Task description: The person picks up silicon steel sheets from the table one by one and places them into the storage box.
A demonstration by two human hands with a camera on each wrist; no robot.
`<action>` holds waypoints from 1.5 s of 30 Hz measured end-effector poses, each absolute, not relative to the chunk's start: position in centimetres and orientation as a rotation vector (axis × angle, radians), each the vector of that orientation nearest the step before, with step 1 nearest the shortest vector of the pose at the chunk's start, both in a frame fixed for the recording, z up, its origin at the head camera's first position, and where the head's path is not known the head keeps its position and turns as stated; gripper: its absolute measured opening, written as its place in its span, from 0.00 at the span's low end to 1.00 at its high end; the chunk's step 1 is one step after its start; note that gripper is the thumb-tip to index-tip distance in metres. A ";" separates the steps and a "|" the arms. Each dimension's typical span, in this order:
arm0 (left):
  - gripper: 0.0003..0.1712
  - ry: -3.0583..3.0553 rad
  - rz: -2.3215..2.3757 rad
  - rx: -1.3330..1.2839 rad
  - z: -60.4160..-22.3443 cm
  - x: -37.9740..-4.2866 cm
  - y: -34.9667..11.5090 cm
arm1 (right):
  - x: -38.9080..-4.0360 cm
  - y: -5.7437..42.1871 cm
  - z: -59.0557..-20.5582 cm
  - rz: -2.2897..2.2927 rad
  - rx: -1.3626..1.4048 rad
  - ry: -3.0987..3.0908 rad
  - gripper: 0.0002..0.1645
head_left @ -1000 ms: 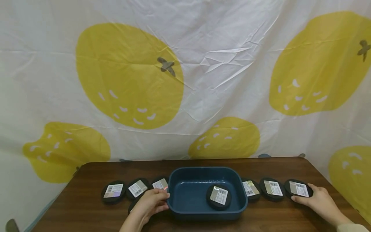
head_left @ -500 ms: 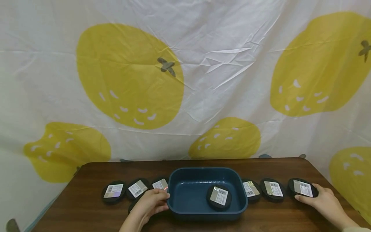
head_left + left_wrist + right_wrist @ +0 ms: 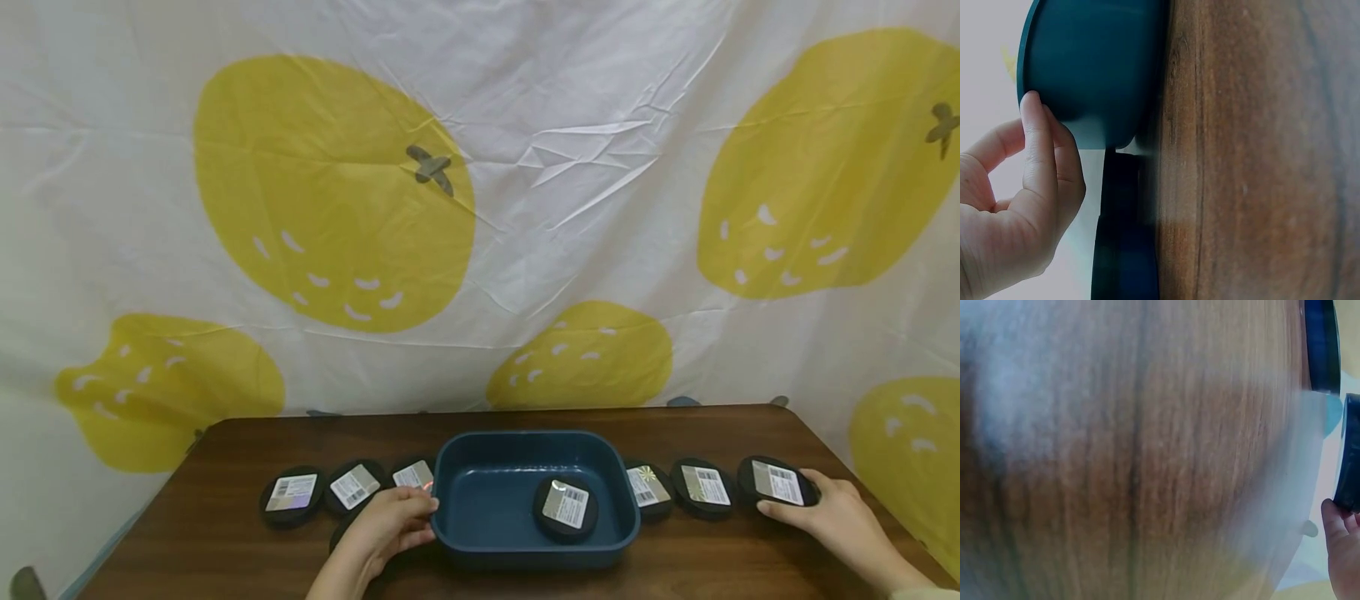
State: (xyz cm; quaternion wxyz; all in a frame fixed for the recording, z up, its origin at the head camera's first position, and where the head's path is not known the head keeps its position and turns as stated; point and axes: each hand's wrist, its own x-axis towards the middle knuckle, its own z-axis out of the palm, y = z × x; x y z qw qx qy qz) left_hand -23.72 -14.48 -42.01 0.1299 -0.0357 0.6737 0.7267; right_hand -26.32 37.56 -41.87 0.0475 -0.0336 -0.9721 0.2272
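Observation:
My left hand [image 3: 390,521] pinches the left rim of a dark blue rectangular basin [image 3: 480,508]. In the left wrist view, thumb and fingers of that hand [image 3: 1029,194] meet at the edge of the basin [image 3: 1097,62]. One round black puck-like container [image 3: 566,525] with a white and silver label lies inside, toward the right. My right hand [image 3: 843,517] grips another such container [image 3: 777,482] by its right side, near the table's right end. The right wrist view shows this container [image 3: 1352,456] raised off the table, with the hand [image 3: 1344,550] at its lower end.
Right of the basin are two more black containers [image 3: 703,490], one [image 3: 649,490] partly behind its wall. Several lie to its left, including one at the far left [image 3: 292,497], and one is mostly hidden by my left hand. Behind the wooden table [image 3: 675,567] hangs a lemon-print cloth [image 3: 570,208].
My right hand has lifted the rightmost container slightly, shifting it right and then a little back left. The left hand and basin have stayed in place.

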 end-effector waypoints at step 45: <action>0.05 1.997 2.117 -0.129 -42.1 -23.8 -14.1 | -24.8 28.0 -37.3 0.698 0.177 -2.895 0.55</action>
